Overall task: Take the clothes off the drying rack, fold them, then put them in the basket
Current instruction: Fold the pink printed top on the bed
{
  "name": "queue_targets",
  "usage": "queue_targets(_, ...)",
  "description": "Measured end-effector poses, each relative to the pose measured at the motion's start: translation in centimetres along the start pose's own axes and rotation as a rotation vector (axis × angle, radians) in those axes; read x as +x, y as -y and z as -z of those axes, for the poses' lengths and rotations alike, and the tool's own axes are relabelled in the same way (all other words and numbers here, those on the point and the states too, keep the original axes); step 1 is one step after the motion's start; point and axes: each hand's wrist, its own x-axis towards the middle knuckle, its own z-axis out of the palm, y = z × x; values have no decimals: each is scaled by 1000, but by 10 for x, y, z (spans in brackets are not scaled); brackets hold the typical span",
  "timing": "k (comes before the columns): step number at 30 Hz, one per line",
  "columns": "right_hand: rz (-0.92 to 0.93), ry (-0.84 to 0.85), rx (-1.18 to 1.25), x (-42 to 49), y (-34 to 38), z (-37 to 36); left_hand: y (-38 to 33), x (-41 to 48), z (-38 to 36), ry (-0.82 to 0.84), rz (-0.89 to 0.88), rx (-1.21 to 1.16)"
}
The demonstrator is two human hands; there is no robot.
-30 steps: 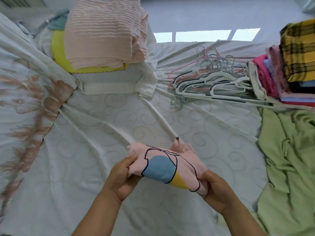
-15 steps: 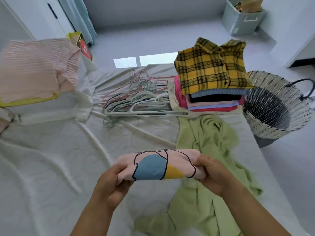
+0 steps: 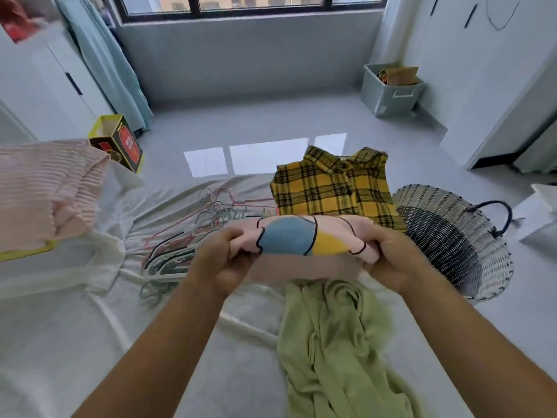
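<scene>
Your left hand and right hand each grip an end of the folded pink shirt, held above the bed, near the basket.

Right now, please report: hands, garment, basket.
Left hand, right hand grip folded pink top by its ends. Held up before yellow shirt. Basket to the right, way looks free.

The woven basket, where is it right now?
In the head view the woven basket is on the right, just off the edge of the bed, next to the yellow plaid shirt and just beyond the right hand.
</scene>
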Motion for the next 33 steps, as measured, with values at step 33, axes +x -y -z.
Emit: queue_targets(33, 361, -31, -1568, 215, -18, 103, 103, 245, -80, -126, -430, 1140)
